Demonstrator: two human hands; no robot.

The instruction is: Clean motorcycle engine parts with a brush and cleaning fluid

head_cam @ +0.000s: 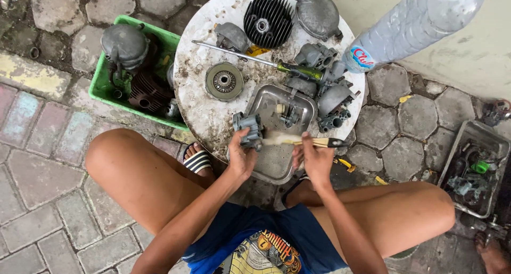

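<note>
Now the left hand [242, 158] is closed around a small grey metal engine part [248, 130], which looks like a carburettor, and holds it up just above the near edge of a round white bench [197, 109]. The right hand [315, 161] has its grip clamped on the handle of a brush [303, 141] with pale bristles and a dark end; the bristles point to the left and touch the side of the carburettor. Both things are over a shallow metal tray [266, 103] that lies at the near side of the bench and reaches a little past its edge, with a few small metal pieces inside. Further back on the bench lie a long screwdriver [255, 58] with a green and yellow handle, a round toothed disc [224, 82], a black finned cylinder head [268, 21], a grey rounded cover [318, 13] and several more grey castings [332, 101]. A clear plastic bottle [415, 23] stands tilted into the view at the right edge of the bench. At the left of the bench a green plastic crate [101, 85] sits on the stone floor and holds more engine parts. On the right, well apart, a second metal tray [500, 146] with small parts is on the ground. The person sits with bare knees on both sides and a striped sandal [196, 159] under the bench.
</note>
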